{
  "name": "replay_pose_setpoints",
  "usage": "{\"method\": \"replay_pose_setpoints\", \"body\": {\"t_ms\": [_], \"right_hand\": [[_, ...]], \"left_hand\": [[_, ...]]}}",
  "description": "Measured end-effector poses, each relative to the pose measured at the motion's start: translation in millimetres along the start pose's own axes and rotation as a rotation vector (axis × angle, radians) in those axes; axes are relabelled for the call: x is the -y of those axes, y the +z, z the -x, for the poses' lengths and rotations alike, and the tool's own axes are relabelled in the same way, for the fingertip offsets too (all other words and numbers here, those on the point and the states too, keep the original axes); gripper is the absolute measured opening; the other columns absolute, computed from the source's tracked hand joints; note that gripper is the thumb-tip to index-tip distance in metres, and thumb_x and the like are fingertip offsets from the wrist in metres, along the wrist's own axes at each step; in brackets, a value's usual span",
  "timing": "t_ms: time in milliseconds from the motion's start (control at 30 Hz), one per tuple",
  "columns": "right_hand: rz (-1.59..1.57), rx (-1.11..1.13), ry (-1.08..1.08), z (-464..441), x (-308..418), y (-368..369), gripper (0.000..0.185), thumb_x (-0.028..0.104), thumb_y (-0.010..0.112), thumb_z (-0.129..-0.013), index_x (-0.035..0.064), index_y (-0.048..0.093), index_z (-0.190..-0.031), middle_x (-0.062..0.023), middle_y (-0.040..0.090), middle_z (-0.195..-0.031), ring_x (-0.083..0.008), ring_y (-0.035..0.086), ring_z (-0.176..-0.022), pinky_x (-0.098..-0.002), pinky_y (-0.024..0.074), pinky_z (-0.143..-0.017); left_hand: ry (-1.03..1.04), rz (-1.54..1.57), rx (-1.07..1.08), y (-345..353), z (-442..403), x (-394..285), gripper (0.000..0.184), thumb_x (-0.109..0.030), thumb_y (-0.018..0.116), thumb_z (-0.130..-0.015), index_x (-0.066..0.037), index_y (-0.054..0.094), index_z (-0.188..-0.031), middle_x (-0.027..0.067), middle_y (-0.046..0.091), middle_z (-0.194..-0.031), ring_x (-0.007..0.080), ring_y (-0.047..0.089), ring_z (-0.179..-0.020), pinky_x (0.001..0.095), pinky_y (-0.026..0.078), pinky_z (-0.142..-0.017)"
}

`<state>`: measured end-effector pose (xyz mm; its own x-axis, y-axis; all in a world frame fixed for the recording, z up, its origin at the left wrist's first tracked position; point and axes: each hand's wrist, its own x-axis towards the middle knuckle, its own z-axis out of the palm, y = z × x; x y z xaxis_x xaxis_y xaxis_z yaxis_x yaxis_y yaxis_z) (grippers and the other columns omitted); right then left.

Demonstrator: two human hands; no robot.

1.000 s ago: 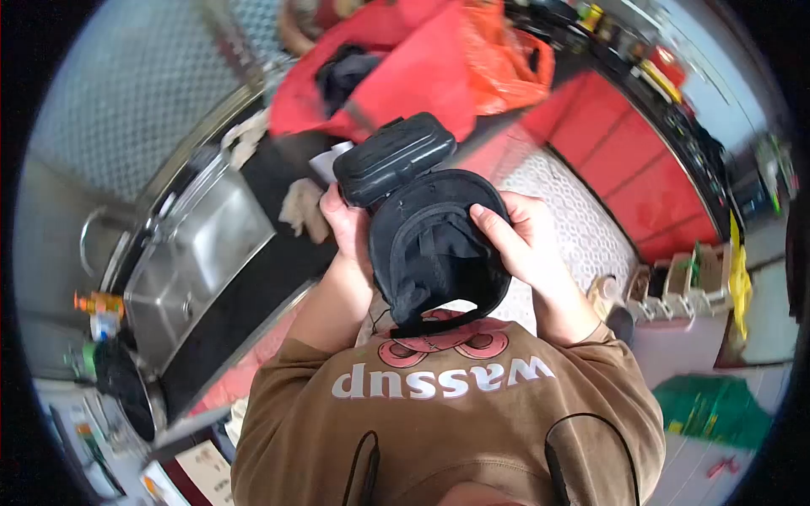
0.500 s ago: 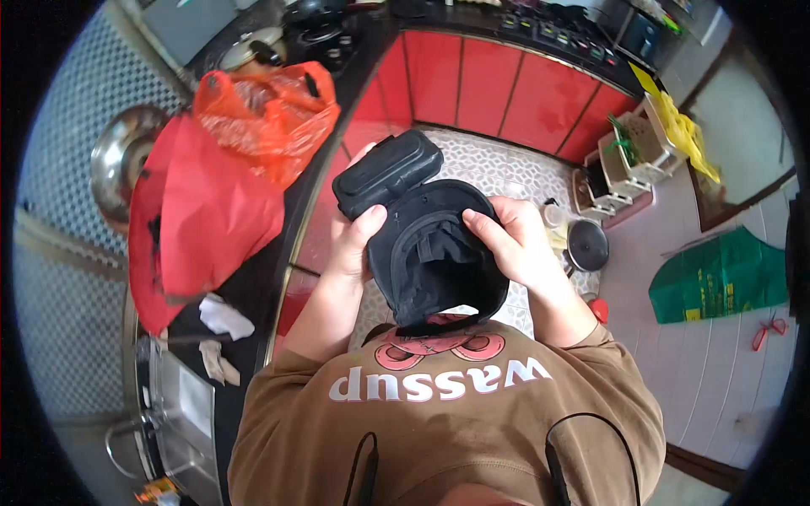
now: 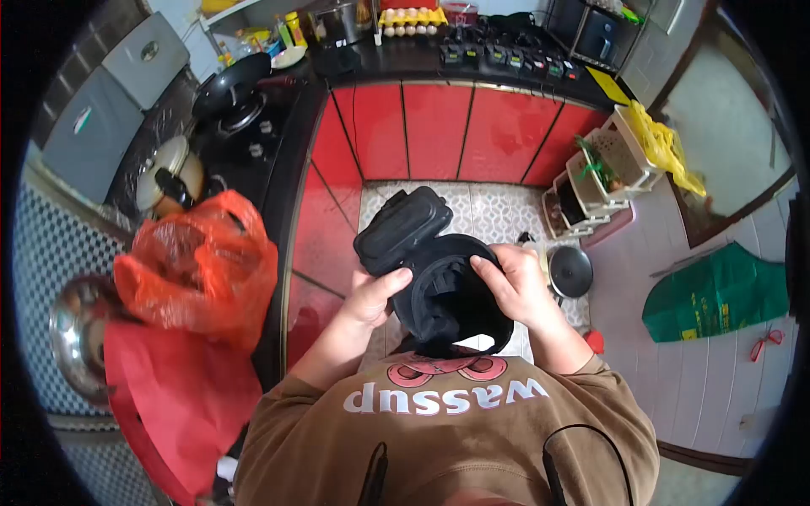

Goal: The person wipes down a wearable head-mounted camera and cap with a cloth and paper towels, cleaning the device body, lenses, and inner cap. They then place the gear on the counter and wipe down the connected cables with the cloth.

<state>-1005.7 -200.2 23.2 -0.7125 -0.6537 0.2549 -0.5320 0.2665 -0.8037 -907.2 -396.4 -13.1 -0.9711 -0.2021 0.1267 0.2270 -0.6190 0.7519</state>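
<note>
A black cap [image 3: 415, 314] is held in front of my chest, its hollow inside facing up toward me. My left hand [image 3: 371, 299] grips the left edge of its brim, thumb on top. On the opposite side, my right hand [image 3: 519, 287] pinches the brim, with the fingers hidden underneath. A black oblong case-like box [image 3: 403, 229] sits against the cap's far left side, just beyond my left hand; how it is fixed there cannot be made out.
To my left, an orange plastic bag [image 3: 202, 270] and a red bag [image 3: 181, 396] lie on the counter. A wok [image 3: 232, 84] stands on the stove. Red cabinets [image 3: 439, 126] line the far side. White rack shelves [image 3: 582, 198] and a pan [image 3: 570, 271] are at right.
The view has tilted up, bringing more of the stove and far counter into sight. Both hands keep hold of the cap, which is turned slightly, its inside more toward me.
</note>
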Motion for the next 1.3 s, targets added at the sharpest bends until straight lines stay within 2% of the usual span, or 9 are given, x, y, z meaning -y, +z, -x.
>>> {"method": "replay_pose_setpoints", "body": {"t_ms": [33, 133, 233, 500, 667, 800, 933, 1033, 1300], "right_hand": [[0.008, -0.005, -0.005, -22, -7, 2, 0.024, 0.020, 0.061, -0.088, -0.0018, 0.063, -0.077, -0.0200, 0.058, -0.063, -0.0375, 0.060, -0.060, -0.0407, 0.0464, -0.056], [-0.011, -0.101, 0.024, -76, -31, 4, 0.022, 0.014, 0.059, -0.090, -0.0038, 0.062, -0.077, -0.0080, 0.057, -0.060, -0.0128, 0.052, -0.055, -0.0294, 0.0411, -0.053], [-0.156, -0.191, 0.130, -117, -64, 9, 0.022, 0.014, 0.058, -0.092, -0.0036, 0.063, -0.079, -0.0028, 0.058, -0.063, -0.0089, 0.050, -0.058, -0.0272, 0.0406, -0.053], [-0.248, -0.181, 0.205, -239, -151, -15, 0.022, 0.015, 0.055, -0.095, -0.0037, 0.065, -0.090, 0.0027, 0.059, -0.071, -0.0053, 0.049, -0.066, -0.0235, 0.0418, -0.058], [-0.280, -0.058, 0.199, -320, -212, -33, 0.024, 0.017, 0.054, -0.097, -0.0047, 0.064, -0.098, 0.0003, 0.063, -0.078, -0.0055, 0.052, -0.072, -0.0225, 0.0444, -0.064], [-0.495, 0.015, 0.242, -389, -239, -58, 0.023, 0.017, 0.055, -0.096, -0.0034, 0.065, -0.096, -0.0029, 0.065, -0.078, -0.0071, 0.056, -0.075, -0.0255, 0.0478, -0.068], [-0.726, -0.064, 0.171, -443, -270, -59, 0.022, 0.017, 0.055, -0.097, -0.0021, 0.064, -0.103, -0.0037, 0.067, -0.083, -0.0078, 0.057, -0.079, -0.0252, 0.0480, -0.073], [-0.741, -0.101, 0.136, -473, -277, -66, 0.021, 0.015, 0.055, -0.096, -0.0021, 0.064, -0.105, -0.0043, 0.067, -0.087, -0.0085, 0.057, -0.081, -0.0248, 0.0477, -0.075], [-0.501, -0.128, -0.007, -510, -280, -71, 0.022, 0.011, 0.057, -0.094, -0.0026, 0.061, -0.111, -0.0077, 0.065, -0.098, -0.0124, 0.060, -0.084, -0.0255, 0.0478, -0.079]], "left_hand": [[0.036, 0.001, 0.021, -8, -24, -6, 0.070, -0.008, 0.068, -0.077, 0.000, 0.038, -0.139, 0.0161, 0.048, -0.136, 0.0275, 0.048, -0.126, 0.0408, 0.039, -0.106], [0.108, 0.009, 0.046, -31, -84, -16, 0.069, -0.007, 0.070, -0.077, -0.002, 0.040, -0.139, 0.0152, 0.047, -0.137, 0.0272, 0.048, -0.125, 0.0410, 0.039, -0.106], [0.128, -0.667, 0.032, -56, -135, -14, 0.066, -0.006, 0.071, -0.079, -0.005, 0.040, -0.138, 0.0150, 0.047, -0.136, 0.0285, 0.055, -0.116, 0.0402, 0.046, -0.099], [0.041, -1.012, -0.101, -82, -272, 10, 0.037, -0.012, 0.061, -0.091, 0.002, 0.053, -0.124, 0.0132, 0.062, -0.110, 0.0204, 0.062, -0.101, 0.0313, 0.053, -0.079], [0.192, -1.000, -0.150, -95, -368, 19, 0.029, -0.013, 0.058, -0.093, 0.002, 0.059, -0.117, 0.0084, 0.065, -0.099, 0.0162, 0.061, -0.101, 0.0291, 0.050, -0.082], [-0.036, -0.612, -0.164, -100, -440, 16, 0.031, -0.007, 0.057, -0.092, -0.001, 0.056, -0.122, 0.0074, 0.063, -0.110, 0.0169, 0.059, -0.104, 0.0303, 0.046, -0.089], [0.239, -0.334, -0.106, -111, -492, 14, 0.036, -0.002, 0.053, -0.091, -0.002, 0.052, -0.126, 0.0070, 0.060, -0.118, 0.0170, 0.057, -0.108, 0.0323, 0.041, -0.097], [-0.001, 0.107, -0.344, -111, -516, 4, 0.035, 0.001, 0.051, -0.091, -0.002, 0.051, -0.126, 0.0059, 0.059, -0.116, 0.0161, 0.056, -0.107, 0.0332, 0.040, -0.099], [0.036, -0.130, -0.107, -103, -562, -17, 0.027, 0.002, 0.048, -0.093, -0.001, 0.054, -0.119, 0.0057, 0.063, -0.105, 0.0125, 0.061, -0.093, 0.0281, 0.049, -0.082]]}}
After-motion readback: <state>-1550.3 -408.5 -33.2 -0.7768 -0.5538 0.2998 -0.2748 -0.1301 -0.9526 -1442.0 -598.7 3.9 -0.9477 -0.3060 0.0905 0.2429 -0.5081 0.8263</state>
